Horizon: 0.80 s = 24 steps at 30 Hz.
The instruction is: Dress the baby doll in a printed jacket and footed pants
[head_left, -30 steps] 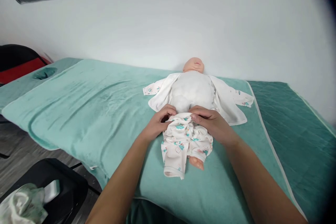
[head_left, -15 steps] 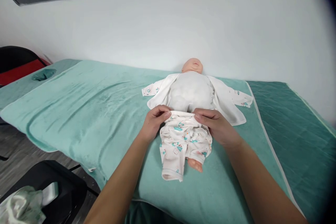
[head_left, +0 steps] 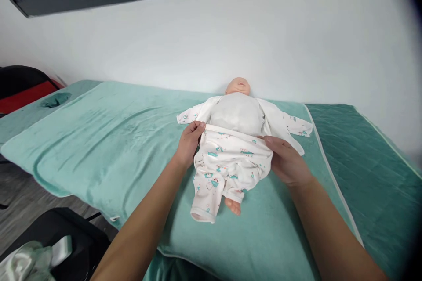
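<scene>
A baby doll lies on its back on a teal towel, head toward the wall. An open white printed top is spread under its grey torso. White trousers with a teal print cover its legs up to the waist; one bare foot pokes out of the right trouser leg. My left hand pinches the waistband at the doll's left side. My right hand grips the waistband and hip on the other side.
The towel lies over a darker green padded table standing against a white wall. A black chair with crumpled pale cloth stands at the lower left. A black and red seat is at the far left.
Both hands have pulled the trousers' waistband up from the doll's hips to its waist, smoothing the bunched cloth. The camera has tilted slightly.
</scene>
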Motion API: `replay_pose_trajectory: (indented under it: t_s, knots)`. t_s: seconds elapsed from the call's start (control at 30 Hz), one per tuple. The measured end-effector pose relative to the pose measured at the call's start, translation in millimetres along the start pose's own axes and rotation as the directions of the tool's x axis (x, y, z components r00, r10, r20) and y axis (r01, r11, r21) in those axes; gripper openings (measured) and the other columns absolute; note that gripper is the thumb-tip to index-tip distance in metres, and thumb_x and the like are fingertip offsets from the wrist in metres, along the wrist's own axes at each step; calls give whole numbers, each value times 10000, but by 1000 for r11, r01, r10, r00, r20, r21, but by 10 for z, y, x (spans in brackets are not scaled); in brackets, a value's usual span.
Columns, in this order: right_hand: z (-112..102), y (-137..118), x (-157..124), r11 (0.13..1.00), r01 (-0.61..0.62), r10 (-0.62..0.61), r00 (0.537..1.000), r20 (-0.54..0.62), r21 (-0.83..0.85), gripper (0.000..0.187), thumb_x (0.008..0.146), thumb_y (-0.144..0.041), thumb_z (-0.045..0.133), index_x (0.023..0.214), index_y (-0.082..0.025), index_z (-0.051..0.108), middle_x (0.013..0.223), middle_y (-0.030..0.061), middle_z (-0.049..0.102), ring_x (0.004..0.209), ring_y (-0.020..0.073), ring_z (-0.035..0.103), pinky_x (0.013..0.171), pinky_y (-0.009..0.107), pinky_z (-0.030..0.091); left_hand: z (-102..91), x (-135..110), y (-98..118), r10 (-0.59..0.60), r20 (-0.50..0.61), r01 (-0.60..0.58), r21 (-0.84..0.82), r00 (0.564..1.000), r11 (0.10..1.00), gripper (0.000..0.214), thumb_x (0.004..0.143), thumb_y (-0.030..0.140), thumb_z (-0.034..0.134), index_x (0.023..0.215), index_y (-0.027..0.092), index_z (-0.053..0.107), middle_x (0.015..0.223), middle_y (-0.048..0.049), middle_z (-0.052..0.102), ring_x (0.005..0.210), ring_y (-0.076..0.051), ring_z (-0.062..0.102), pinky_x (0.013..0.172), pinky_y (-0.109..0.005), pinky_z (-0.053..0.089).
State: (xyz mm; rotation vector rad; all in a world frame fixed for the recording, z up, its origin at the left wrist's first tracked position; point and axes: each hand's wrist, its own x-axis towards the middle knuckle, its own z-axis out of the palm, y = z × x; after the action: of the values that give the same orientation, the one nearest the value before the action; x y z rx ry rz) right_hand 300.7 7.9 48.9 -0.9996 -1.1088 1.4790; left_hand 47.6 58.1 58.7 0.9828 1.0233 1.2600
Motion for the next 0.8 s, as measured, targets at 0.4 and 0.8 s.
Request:
replay_pose_trajectory:
  t_s: [0.4, 0.8]
  knots:
    - [-160, 60, 172, 992, 124, -123, 953, -277, -14, 273, 830, -469, 675, 755, -225, 579, 684, 21, 580, 610, 178, 524, 521, 305, 430, 76, 485, -114, 158, -56, -141, 227, 986, 964, 276, 836, 432, 657, 750, 186, 563, 697, 27, 499, 647, -112, 435, 619, -243, 368]
    - [28, 194, 254, 910, 201, -308, 914, -266, -364, 267, 843, -465, 694, 920, -216, 640, 764, -12, 576, 659, 135, 490, 580, 255, 384, 81, 420, -277, 287, 79, -295, 377, 955, 878, 232, 835, 375, 662, 977, 211, 578, 1024, -22, 584, 962, -157, 548, 876, -273, 423]
